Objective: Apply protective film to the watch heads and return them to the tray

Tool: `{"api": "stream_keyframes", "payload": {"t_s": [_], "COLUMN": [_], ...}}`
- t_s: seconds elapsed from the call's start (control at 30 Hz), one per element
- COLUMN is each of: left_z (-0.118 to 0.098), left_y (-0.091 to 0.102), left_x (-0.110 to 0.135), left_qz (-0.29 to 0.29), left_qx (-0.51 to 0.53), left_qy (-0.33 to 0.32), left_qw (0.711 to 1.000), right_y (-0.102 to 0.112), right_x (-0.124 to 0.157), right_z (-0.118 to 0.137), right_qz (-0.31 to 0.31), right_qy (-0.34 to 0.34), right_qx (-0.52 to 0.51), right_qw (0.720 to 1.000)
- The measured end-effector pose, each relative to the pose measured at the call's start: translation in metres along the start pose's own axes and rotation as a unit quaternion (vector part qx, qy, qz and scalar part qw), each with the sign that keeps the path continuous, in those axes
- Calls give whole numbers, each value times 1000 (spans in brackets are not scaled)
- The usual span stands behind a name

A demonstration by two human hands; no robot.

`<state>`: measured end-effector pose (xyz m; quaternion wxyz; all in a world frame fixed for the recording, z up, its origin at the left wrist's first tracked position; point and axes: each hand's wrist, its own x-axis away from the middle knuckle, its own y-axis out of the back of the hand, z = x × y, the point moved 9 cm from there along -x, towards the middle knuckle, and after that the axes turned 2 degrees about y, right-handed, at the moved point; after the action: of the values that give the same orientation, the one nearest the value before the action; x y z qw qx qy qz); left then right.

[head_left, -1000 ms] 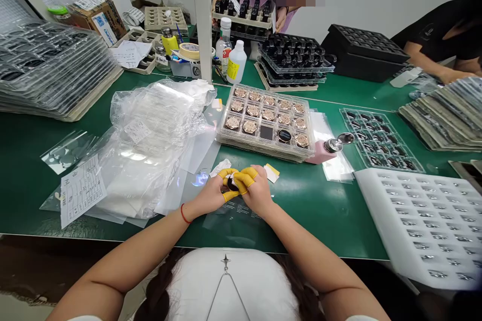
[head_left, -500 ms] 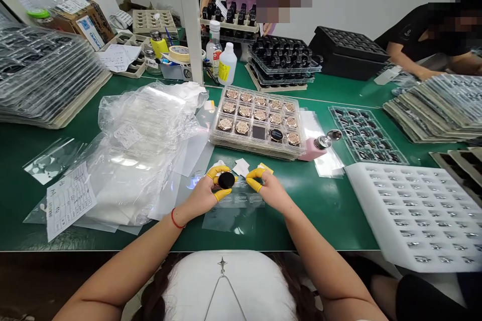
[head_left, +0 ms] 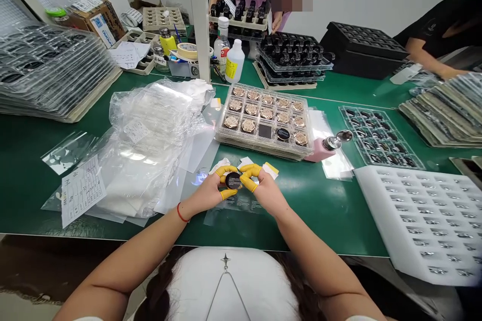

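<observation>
My left hand (head_left: pixel 211 193) pinches a small round black disc (head_left: pixel 233 180) between fingertips in yellow finger cots. My right hand (head_left: pixel 263 190), also in yellow cots, presses thumb and forefinger on the disc's right edge. Both hands hover over a clear film sheet (head_left: pixel 241 205) on the green mat, just in front of a clear tray (head_left: pixel 226 135) of copper-coloured round parts. One tray pocket holds a black disc (head_left: pixel 283 134) and the pocket beside it looks dark. Small white and yellow pads (head_left: pixel 271 169) lie beyond my fingers.
A heap of clear plastic bags (head_left: pixel 150 135) lies to the left, stacked trays (head_left: pixel 52 75) at far left. A pink block with a metal knob (head_left: pixel 327 148) sits right of the tray, a white foam tray (head_left: pixel 422 220) at right. Bottles (head_left: pixel 235 62) and two other people are at the far side.
My right hand, apart from the disc half a second ago, has come back to it. The disc stays in my left fingers. One second ago both hands were together over it with something white.
</observation>
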<state>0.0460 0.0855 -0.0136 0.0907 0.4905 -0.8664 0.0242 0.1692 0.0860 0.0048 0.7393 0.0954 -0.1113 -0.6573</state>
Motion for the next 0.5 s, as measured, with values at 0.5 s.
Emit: {"api": "stream_keyframes", "payload": {"t_s": [0.5], "left_z": [4], "left_y": [-3], "left_x": [0], "left_qz": [19], "left_qx": [14], "left_qy": [2], "left_qw": [1000], "right_y": [-7], "right_x": [0], "right_z": [3], "right_qz": [-5], "right_qy": [10], "right_qx": [39], "right_qw": [999]}}
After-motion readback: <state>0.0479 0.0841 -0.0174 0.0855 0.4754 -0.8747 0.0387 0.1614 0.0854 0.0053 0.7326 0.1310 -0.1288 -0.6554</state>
